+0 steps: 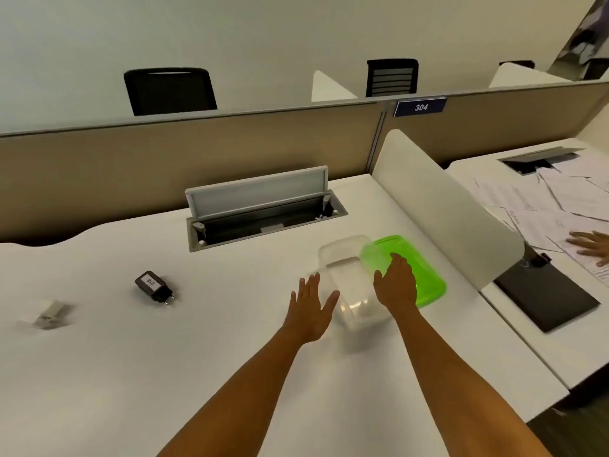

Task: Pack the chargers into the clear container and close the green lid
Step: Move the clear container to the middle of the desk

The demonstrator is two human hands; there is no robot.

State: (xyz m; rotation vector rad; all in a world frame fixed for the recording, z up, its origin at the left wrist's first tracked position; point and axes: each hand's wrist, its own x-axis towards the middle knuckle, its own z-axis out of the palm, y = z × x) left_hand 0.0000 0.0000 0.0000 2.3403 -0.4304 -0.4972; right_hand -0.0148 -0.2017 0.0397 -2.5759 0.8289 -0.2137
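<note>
A clear container sits open on the white desk, right of centre. Its green lid lies tilted against the container's right rim. My left hand is open, fingers spread, just left of the container. My right hand is open, palm down over the container's right side and the lid's near edge. A black charger with a white label lies to the left. A white charger lies at the far left, blurred.
An open cable hatch is set in the desk behind the container. A white divider rises to the right. Beyond it, another person's hand rests on papers. A dark pad lies there too.
</note>
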